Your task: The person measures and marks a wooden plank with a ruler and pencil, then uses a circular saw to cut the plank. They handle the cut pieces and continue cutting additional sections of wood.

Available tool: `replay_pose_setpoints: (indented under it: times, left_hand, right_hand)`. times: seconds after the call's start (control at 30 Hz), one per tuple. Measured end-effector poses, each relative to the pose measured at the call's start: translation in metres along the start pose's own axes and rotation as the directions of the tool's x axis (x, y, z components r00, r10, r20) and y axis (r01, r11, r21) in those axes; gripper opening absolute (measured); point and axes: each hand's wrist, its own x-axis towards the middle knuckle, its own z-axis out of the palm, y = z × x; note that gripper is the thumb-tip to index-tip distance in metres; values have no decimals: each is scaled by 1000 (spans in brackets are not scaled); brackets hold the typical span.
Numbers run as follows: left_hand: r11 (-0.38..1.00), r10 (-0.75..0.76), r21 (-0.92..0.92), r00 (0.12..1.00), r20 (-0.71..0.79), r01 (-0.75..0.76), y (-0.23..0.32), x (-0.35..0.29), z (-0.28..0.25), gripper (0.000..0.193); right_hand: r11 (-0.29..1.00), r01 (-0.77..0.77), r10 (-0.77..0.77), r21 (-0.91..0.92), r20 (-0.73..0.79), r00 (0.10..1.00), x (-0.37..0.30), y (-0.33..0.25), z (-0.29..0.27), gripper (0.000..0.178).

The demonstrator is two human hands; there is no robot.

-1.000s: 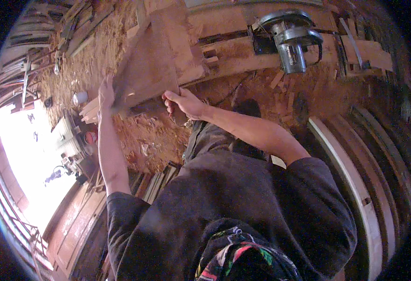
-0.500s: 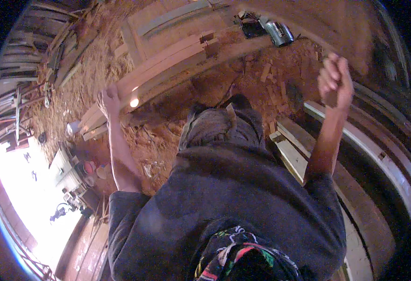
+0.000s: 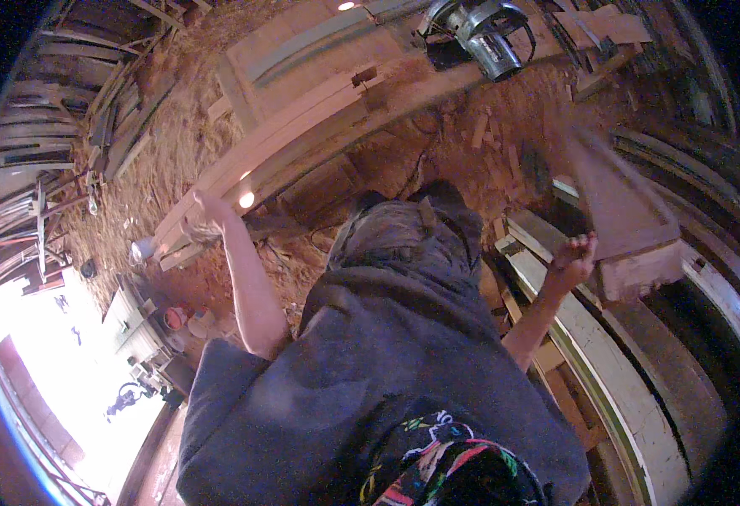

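My left hand [image 3: 207, 216] is beside the near left end of a long wooden beam [image 3: 277, 126], with thumb and fingers apart. Its blurred fingers do not show whether they still touch the beam. On the right, my right hand [image 3: 572, 260] is half curled, palm up, its fingers loosely bent. Right beside its fingertips is a thick wooden timber [image 3: 627, 198], smeared by motion and with its near end toward me. Whether hand and timber touch is hard to tell.
A silver and black power tool [image 3: 492, 52] sits on wood at the back. Stacked planks [image 3: 589, 363] run along the right. Shavings [image 3: 146, 173] and offcuts cover the ground. Racks of timber [image 3: 41, 143] stand at the far left. A red container [image 3: 175, 318] is beyond my left arm.
The thick timber has moved from the upper right down beside my right hand, uncovering the power tool. My right hand has drawn closer to me. My left hand has loosened from the beam.
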Motion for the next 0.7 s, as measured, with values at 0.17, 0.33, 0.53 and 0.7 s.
replay_pose_setpoints:
  times: [0.17, 0.33, 0.53, 0.7]
  left_hand:
    - [937, -209, -231, 950, 233, 263, -4, 12, 24, 40]
    - [876, -292, -272, 888, 355, 397, -9, 28, 32, 40]
    - [839, -356, -229, 816, 456, 494, 7, 44, 59, 41]
    - [785, -432, -214, 761, 485, 582, 10, 43, 64, 43]
  right_hand:
    - [965, -161, 122, -205, -194, 973, 18, 70, -55, 22]
    - [859, -388, 322, -335, -237, 917, 45, 115, -101, 25]
    - [812, -535, 470, -234, -282, 836, 74, 167, -157, 16]
    - [727, -684, 653, -55, -254, 714, 107, 189, -206, 21]
